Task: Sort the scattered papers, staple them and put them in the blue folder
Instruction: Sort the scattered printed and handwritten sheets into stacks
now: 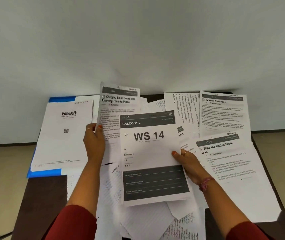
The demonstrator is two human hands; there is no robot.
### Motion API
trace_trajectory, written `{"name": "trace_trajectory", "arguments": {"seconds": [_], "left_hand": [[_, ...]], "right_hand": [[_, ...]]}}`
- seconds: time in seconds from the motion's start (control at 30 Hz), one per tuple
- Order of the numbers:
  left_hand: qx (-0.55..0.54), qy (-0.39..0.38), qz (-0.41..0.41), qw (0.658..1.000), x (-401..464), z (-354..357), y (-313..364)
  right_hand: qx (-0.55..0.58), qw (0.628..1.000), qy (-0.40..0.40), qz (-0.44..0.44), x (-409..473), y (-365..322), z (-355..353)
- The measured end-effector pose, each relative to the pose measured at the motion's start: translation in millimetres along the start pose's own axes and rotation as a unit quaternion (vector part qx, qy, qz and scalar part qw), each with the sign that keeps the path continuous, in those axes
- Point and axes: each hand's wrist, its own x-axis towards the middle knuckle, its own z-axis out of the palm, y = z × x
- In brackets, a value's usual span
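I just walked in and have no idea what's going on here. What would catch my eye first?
Probably the big "WS 14" sheet in the middle, held at its right edge by the right hand. Just left of it, the left hand grips a sheet headed "Charging Small Items". At far left a "blinkit" page lies on the blue folder, with more papers scattered over the dark table.

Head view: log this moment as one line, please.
phase: sorting | left hand: holds "Charging Small Items" sheet | right hand: holds "WS 14" sheet | blue folder: under blinkit sheet
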Motion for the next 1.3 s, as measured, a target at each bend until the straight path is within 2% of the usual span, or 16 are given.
{"name": "trace_trajectory", "arguments": {"seconds": [0.17,0.27,0.43,0.57,0.7,0.93,1.17,1.3], "left_hand": [[-0.029,0.031,0.007,0.999,-12.9,-35.8,28.8],[-0.077,0.026,-0.045,0.996,-22.0,-51.0,37.4],[-0.192,-0.072,-0.160,0.966,-52.1,-49.2,45.4],[-0.243,-0.150,-0.240,0.928,-90.2,-26.5,42.3],[-0.275,-0.196,-0.291,0.895,-134.4,-4.9,34.9],[-0.231,-0.256,-0.322,0.882,-184.9,16.7,13.9],[-0.211,-0.261,-0.381,0.861,-198.0,22.6,-5.6],[-0.193,-0.265,-0.373,0.868,-198.8,22.0,-7.8]], "right_hand": [[0.003,1.000,-0.016,-0.014,-19.2,-5.3,6.5],[0.012,0.999,-0.025,-0.029,-32.8,-11.4,10.5],[0.022,0.999,-0.029,-0.039,-52.4,-19.8,2.7],[0.030,0.999,-0.016,-0.026,-62.7,-16.7,-17.5],[0.022,1.000,0.012,0.000,-67.8,-1.7,-41.8],[-0.061,0.997,0.042,0.035,-73.0,39.3,-69.6],[-0.178,0.981,0.076,0.031,-72.5,61.2,-68.7],[-0.222,0.969,0.105,0.033,-69.5,59.4,-62.9]]}}
